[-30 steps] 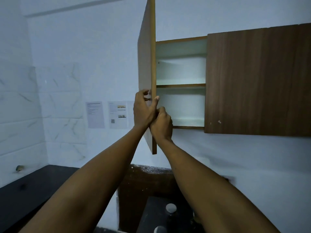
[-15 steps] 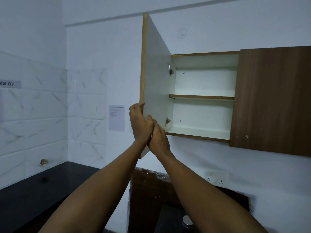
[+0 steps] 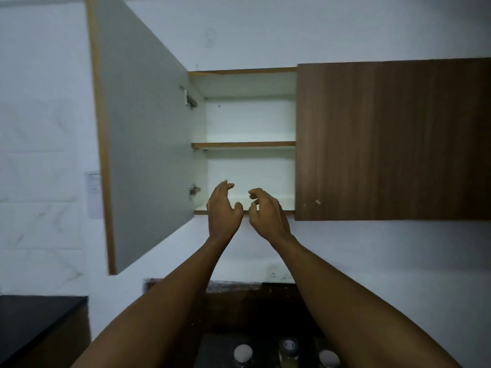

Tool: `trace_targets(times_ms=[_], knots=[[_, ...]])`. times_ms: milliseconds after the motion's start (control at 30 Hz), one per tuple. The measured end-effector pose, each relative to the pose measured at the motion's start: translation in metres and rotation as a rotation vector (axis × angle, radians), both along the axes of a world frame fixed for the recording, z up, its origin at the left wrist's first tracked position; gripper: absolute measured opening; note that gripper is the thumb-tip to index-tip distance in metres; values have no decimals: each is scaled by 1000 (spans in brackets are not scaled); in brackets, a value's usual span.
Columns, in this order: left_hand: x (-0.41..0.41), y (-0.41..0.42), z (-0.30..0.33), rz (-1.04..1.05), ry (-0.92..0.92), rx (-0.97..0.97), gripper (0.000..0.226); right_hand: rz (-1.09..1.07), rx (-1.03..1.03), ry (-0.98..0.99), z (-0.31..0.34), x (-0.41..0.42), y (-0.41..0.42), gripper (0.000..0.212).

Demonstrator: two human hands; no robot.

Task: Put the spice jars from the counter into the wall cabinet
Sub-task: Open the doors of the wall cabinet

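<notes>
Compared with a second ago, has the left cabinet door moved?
Yes. The left cabinet door has swung further open, away from the closed right door, and both hands have let go of it.

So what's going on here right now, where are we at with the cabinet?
A person stands at the wall cabinet with its left door swung wide open. Both hands are raised in front of the lower shelf, the left hand and right hand both empty with fingers loosely curled, touching nothing. Both shelves look bare. The spice jars sit on the counter below, none picked up.
</notes>
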State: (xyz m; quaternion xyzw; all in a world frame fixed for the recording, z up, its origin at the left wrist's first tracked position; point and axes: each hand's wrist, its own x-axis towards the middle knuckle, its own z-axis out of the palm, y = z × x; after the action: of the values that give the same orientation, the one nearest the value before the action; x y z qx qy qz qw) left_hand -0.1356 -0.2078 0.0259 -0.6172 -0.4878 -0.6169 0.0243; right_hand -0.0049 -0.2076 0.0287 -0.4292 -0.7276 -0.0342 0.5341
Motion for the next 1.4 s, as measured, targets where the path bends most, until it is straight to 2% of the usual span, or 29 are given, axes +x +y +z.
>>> trace_targets(times_ms=[167,500,600,800,1000,1133,1300,1400], knots=[[94,91,8,-208,-76,-161,60,-134,-35,220,6,101,82,35],[212,236,61,-393,-336,-336,77,-155,-50,232,34,203,195,38],[225,251,66,-425,-380,-339,70,-131,-63,248,38,209,200,40],[233,210,62,-243,-315,-143,42,-95,-58,319,47,206,165,41],[255,116,54,-207,-145,133,32,-153,150,487,63,200,85,32],[297,64,52,-272,-70,230,25,-209,282,488,65,229,22,30],[369,3,49,-453,-80,298,23,-262,272,385,66,307,-45,30],[408,-23,52,-590,-90,266,21,-304,299,323,69,349,-73,28]])
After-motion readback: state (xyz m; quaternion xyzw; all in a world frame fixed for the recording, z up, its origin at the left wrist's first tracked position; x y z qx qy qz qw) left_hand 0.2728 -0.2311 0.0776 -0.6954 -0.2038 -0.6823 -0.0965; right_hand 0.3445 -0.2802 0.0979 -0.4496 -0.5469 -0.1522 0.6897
